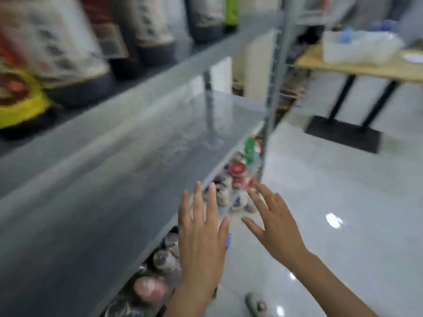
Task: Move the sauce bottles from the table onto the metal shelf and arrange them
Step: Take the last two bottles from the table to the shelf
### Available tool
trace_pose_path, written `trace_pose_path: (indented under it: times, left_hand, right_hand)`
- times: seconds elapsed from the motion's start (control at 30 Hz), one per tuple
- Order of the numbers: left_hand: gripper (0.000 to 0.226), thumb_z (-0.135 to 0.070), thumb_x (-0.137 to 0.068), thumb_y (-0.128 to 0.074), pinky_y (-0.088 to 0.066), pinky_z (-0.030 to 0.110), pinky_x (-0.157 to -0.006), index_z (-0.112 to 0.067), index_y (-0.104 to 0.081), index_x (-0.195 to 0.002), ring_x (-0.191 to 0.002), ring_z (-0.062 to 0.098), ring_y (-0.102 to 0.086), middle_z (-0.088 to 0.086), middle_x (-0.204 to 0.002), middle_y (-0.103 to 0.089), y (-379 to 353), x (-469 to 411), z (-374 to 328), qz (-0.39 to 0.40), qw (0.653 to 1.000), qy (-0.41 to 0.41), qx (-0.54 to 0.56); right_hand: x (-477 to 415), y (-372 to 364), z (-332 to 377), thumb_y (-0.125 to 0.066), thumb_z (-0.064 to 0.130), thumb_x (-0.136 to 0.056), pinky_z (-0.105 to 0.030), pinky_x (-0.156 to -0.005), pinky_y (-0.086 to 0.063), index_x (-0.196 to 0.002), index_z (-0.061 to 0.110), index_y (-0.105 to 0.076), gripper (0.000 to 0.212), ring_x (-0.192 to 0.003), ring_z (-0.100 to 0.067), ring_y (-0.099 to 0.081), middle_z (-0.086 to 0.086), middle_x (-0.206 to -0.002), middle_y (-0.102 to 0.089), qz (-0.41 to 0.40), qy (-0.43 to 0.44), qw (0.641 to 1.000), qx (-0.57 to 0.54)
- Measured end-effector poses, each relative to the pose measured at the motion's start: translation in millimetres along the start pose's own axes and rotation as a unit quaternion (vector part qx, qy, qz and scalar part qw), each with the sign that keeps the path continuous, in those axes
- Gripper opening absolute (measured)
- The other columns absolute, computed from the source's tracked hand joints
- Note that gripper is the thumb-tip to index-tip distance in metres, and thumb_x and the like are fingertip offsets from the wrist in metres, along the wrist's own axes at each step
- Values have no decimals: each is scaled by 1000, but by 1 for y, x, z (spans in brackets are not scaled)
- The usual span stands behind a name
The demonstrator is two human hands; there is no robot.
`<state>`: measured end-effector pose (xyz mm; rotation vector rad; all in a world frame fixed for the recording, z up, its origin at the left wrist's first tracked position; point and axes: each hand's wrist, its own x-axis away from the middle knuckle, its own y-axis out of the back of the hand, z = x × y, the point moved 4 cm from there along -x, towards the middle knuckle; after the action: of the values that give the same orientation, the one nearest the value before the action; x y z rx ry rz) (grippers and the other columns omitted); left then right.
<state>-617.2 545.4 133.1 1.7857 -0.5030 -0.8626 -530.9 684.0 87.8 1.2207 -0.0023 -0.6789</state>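
The frame is blurred by motion. A grey metal shelf (119, 170) fills the left half. On its upper level stand several dark sauce bottles (146, 30) with pale labels, one with a yellow and red label (16, 99) at the far left and a green-topped one (231, 12) at the right end. My left hand (201, 245) and my right hand (274, 227) hover side by side off the front edge of the middle level, both with fingers spread and nothing in them.
Several jars and bottles (238, 177) crowd the level under the middle one. A wooden table (370, 67) with black legs stands at the back right, carrying a clear plastic box (359, 49). The glossy white floor (343, 213) lies to the right, with a sandal (256, 305) by my feet.
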Motion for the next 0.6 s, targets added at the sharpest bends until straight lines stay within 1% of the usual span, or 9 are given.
trace_pose_path:
  times: [0.1,0.2,0.23,0.3,0.33,0.37,0.43,0.5,0.6]
  left_hand:
    - [68,-49,-91,-29,-25,48,-110,-16,-22,-150,-144,34,-17,12,-158,-17,-47,8,-41,78,992,-102,6]
    - [67,-48,-92,-29,-20,48,-112,-17,-21,-151,-146,32,-10,11,-159,-12,-76,29,-99,116,965,-233,39]
    - [67,-48,-92,-29,-20,48,-112,-18,-21,-151,-146,31,-10,11,-159,-11,-82,38,-119,129,951,-277,57]
    - [66,-49,-93,-27,-21,48,-111,-19,-21,-151,-146,30,-9,9,-159,-11,-92,59,-161,153,918,-355,87]
    - [66,-49,-93,-25,-20,47,-111,-19,-19,-151,-147,29,-8,8,-160,-10,-97,70,-181,164,901,-390,94]
    - [66,-50,-93,-24,-18,46,-112,-20,-16,-152,-147,29,-7,7,-160,-9,-100,82,-202,174,884,-424,98]
    - [66,-50,-93,-23,-11,42,-114,-21,-13,-152,-147,28,-4,6,-160,-6,-103,106,-241,186,848,-484,113]
    - [67,-50,-93,-24,-5,40,-114,-21,-12,-152,-147,27,-3,6,-160,-5,-104,130,-279,198,815,-530,128]
    - [66,-50,-93,-22,-6,40,-114,-22,-11,-152,-147,27,-1,6,-160,-5,-103,165,-333,212,776,-575,149]
  right_hand:
    - [74,11,-49,-38,52,-88,-51,-103,-41,-135,18,-43,59,-128,-25,-46,-8,-142,-46,8,-151,987,46]
    - [157,32,-84,-32,54,-91,-49,-104,-39,-135,18,-43,58,-130,-22,-41,-8,-143,-45,-3,-299,951,82]
    - [186,42,-91,-36,53,-91,-48,-105,-37,-136,19,-43,57,-130,-21,-40,-7,-144,-44,-15,-349,933,88]
    - [244,62,-100,-54,47,-88,-47,-105,-36,-137,18,-44,57,-130,-25,-44,-8,-145,-44,-41,-448,888,96]
    - [272,72,-101,-60,44,-86,-47,-105,-37,-137,17,-44,60,-129,-27,-47,-8,-145,-43,-53,-490,864,100]
    - [298,82,-101,-62,42,-85,-46,-105,-37,-137,17,-44,61,-128,-28,-48,-8,-145,-43,-65,-529,840,106]
    - [348,102,-98,-61,40,-86,-44,-108,-34,-140,16,-41,62,-131,-27,-44,-8,-147,-39,-90,-598,788,116]
    - [395,118,-96,-55,40,-90,-38,-113,-27,-144,18,-33,62,-137,-24,-34,-5,-152,-30,-117,-660,735,100]
    - [453,135,-95,-48,46,-93,-34,-115,-20,-148,24,-22,65,-143,-20,-20,0,-157,-16,-170,-729,660,59]
